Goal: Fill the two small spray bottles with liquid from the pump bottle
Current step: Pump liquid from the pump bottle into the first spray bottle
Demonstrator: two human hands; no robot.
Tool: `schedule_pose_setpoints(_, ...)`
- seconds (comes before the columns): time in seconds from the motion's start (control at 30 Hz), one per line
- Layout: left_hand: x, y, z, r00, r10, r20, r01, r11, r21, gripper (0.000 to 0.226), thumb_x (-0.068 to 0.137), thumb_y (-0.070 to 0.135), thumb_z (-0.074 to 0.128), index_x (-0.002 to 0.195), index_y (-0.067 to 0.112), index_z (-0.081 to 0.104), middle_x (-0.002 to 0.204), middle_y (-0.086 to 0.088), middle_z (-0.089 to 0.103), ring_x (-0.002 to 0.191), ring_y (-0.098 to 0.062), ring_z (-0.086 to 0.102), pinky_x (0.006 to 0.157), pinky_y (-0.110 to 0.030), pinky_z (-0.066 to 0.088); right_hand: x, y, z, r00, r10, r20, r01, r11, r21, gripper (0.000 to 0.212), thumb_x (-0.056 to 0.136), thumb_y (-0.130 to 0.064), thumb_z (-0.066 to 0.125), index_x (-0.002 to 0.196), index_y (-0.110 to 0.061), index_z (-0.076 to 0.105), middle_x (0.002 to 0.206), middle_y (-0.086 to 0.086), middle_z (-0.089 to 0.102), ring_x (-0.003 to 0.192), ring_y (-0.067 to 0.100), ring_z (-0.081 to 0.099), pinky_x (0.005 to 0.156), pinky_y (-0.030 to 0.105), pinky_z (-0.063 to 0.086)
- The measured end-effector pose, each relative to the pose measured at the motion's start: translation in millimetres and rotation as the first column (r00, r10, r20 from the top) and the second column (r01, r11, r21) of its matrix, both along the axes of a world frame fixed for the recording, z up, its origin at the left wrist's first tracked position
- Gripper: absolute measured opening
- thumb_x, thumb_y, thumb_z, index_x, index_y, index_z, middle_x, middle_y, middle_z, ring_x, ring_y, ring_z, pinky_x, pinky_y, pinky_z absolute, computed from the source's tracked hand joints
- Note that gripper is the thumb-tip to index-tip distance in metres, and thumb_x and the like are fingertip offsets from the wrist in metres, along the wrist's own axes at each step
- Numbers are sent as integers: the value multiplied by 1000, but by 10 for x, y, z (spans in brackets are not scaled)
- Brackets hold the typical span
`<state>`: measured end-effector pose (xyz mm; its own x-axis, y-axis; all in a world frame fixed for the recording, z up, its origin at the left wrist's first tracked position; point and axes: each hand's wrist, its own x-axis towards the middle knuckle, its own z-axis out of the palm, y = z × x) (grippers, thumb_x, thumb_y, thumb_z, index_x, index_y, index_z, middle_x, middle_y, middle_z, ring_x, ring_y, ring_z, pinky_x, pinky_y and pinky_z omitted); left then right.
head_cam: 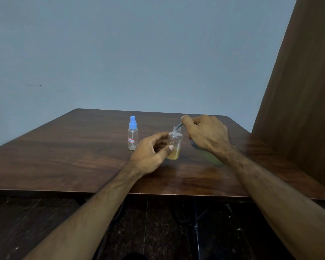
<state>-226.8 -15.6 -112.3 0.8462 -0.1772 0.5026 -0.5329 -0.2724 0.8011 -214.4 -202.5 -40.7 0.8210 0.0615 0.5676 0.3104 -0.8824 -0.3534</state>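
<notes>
Head view; dark wood table (64,156); blue-grey wall (139,53); brown curtain (304,91)

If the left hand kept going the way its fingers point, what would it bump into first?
The left hand points right and already grips the open small bottle, so that bottle comes first. Beyond it sits the pump bottle under the right hand, though depth is unclear.

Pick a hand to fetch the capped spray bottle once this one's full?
Left, probably. The capped spray bottle stands left of the left hand, which only steadies the open bottle. The right hand is farther away and busy on the pump bottle.
</notes>
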Motion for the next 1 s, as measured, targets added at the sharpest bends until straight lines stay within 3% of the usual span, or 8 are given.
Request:
schedule_pose_setpoints(0.13,-5,-2,0,1000,12,2,-12,1000,-10,39,94,9,68,114,40,58,109,14,71,104,7,67,92,-14,51,7,9,-23,1000,1,-8,-1,1000,-4,75,92,-71,30,52,-16,61,57,-1,68,62,19,64,68,34,49)
schedule_pose_setpoints(0.3,-3,-12,-6,1000,-4,-1,4,1000,3,36,94,9,69,125,25,60,108,14,70,100,10,66,90,-12,51,3,10,-43,999,6,40,-6,1000,5,64,89,-57,32,54,-12,61,57,4,67,57,20,61,64,32,48)
schedule_pose_setpoints(0.5,19,2,-19,1000,8,-15,-8,1000,-3,35,94,11,69,125,25,60,112,10,72,106,2,67,92,-15,52,17,13,-54,1000,14,-24,-13,1000,25,74,94,-73,31,52,-18,58,58,-1,68,65,18,64,69,33,47)
schedule_pose_setpoints(0.73,24,-7,-20,1000,21,-8,-21,999,32,35,94,11,69,122,30,58,111,16,70,104,9,66,88,-10,50,54,25,-70,1000,22,18,-22,999,34,64,87,-57,31,57,-11,64,59,4,69,62,22,64,68,33,50)
schedule_pose_setpoints(0.93,81,0,-48,999,45,-3,-45,999,6,39,94,11,68,133,14,60,115,4,73,109,-3,68,94,-19,53,121,14,-69,999,34,-10,-33,999,43,77,93,-74,29,57,-17,65,61,-2,70,64,18,65,69,34,48)
schedule_pose_setpoints(1.0,87,0,-47,999,49,-1,-49,999,15,38,94,12,69,132,16,61,115,5,73,108,-2,68,94,-18,53,129,17,-74,999,35,9,-35,999,35,73,95,-68,31,57,-16,65,61,0,70,64,19,65,68,33,48)
